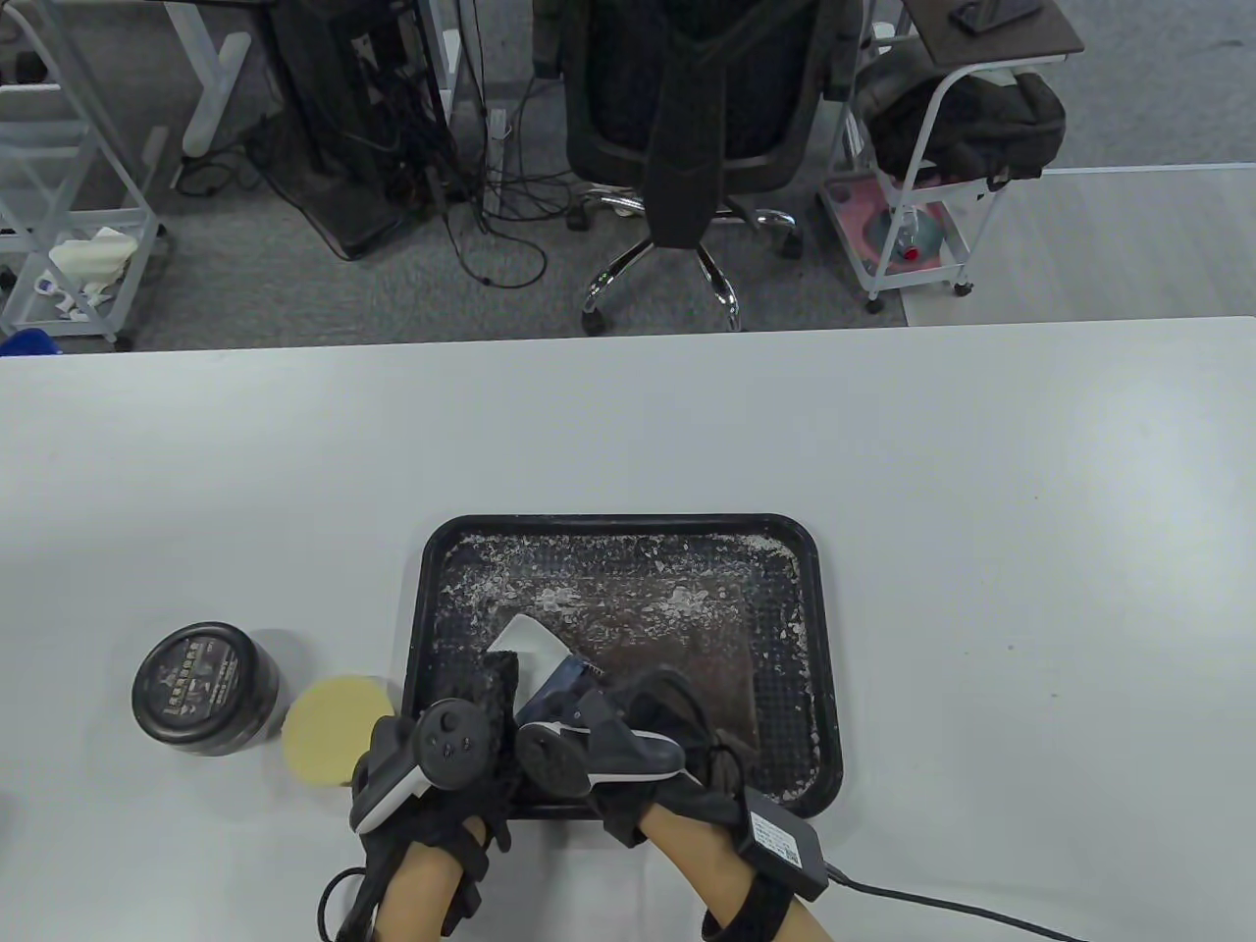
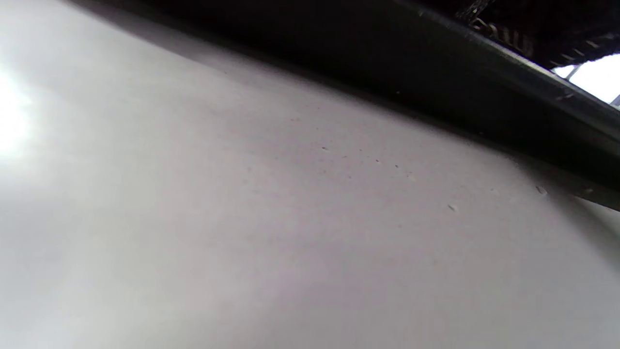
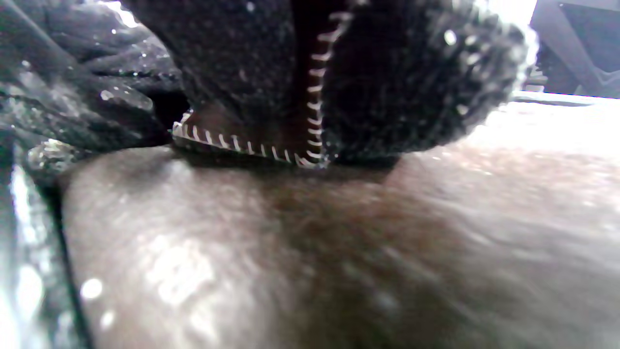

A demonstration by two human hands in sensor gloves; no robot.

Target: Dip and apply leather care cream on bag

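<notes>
- The left hand (image 1: 432, 760) sits at the near-left corner of the black tray (image 1: 437, 549), its tracker on top; how its fingers lie I cannot tell, since they are hidden under the tracker and the left wrist view shows only pale surface (image 2: 242, 218) and a dark tray edge.
- The right hand (image 1: 638, 751) rests just beside it over the near part of the tray. Its grip is not plainly readable either: the right wrist view shows dark glove fabric with white stitching pressed down on a brown, shiny surface, which I take to be the bag (image 3: 315, 252).
- Judged from this, the step in hand is working cream into the leather, or steadying the bag for that. To do it well, the left hand should pin the bag flat while the right moves in small overlapping circles with light, even pressure, spreading thinly so no streaks or clumps are left at seams.
- A white, wedge-shaped piece (image 1: 527, 643) and something dark blue lie just past the hands inside the tray; what they are is unclear.
- The bag lies in the tray as a dark brownish, slightly glossy patch (image 1: 706, 677) in the table view, mostly covered by the hands. White flecks are scattered on the tray floor around it, thickest toward the far rim.
- Left of the tray on the surface lies a round yellow sponge pad (image 1: 339, 726), touching the tray's outer edge or nearly so, not in either hand.
- Just beyond it stands the dark cream jar (image 1: 204, 687), its lid on.
</notes>
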